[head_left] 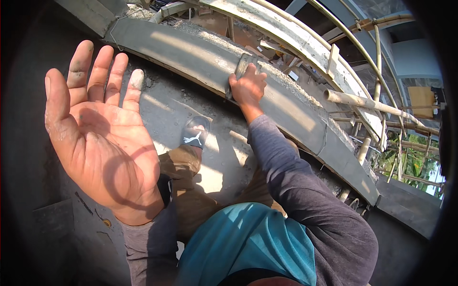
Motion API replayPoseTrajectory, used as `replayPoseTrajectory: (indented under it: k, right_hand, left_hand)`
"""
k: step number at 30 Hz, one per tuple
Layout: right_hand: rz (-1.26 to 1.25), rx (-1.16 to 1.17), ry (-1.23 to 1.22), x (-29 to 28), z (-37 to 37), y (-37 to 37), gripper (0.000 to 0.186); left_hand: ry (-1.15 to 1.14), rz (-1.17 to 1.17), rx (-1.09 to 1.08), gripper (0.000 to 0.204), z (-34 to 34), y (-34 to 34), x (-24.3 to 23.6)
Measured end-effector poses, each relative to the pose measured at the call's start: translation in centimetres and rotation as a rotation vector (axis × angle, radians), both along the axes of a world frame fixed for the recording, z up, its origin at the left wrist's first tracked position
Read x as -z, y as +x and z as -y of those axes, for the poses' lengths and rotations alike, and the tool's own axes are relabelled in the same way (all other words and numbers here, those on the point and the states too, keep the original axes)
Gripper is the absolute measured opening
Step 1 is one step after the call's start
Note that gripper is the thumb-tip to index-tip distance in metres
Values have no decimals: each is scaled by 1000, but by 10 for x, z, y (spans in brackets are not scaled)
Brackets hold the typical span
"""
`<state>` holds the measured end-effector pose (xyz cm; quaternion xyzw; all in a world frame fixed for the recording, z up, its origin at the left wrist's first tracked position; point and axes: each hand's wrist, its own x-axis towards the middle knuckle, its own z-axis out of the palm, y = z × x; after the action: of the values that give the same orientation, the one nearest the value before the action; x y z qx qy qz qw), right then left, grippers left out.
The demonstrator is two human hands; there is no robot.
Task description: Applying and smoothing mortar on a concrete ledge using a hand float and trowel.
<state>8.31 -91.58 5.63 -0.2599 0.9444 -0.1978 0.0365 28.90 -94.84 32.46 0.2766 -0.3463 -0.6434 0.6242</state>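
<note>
My left hand (109, 138) is raised close to the camera, palm turned up and fingers spread, with nothing in it. Pale dust marks its fingertips. Farther off, my right hand (249, 90) grips a flat, rectangular float (245, 62), grey with cement. The float lies crosswise on the smooth grey cement top of a long ledge (191, 59). My palm covers the float's handle and much of its near part.
Rough crumbly mortar (305, 97) runs along the ledge's far side. Beyond it are a long pale board (305, 40) and bamboo poles (367, 101). My sandalled foot (196, 132) stands on the dusty floor (162, 102) before the ledge.
</note>
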Motion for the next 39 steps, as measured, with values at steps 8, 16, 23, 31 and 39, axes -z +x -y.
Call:
replayPoseTrajectory:
  k: [8,16,23,31,39]
  right_hand:
    - [96,-310,87,-14,40,26,63]
    - [48,175,42,-13,-164,-67,73]
    - [50,4,-99,-1,-28,-2,70]
    - [400,-306,-38,-41,-9,53,74]
    - [118,310,57,-29,-204,-37,77]
  left_hand:
    - [24,82,51,61,-3,-34,4]
    - [-62,11,144,65,-5,-31,-1]
    - [-8,59,180,65,-16,-49,4]
    - [-2,92,150,66,-12,-41,6]
    - [-5,45,154,66,4,-27,3]
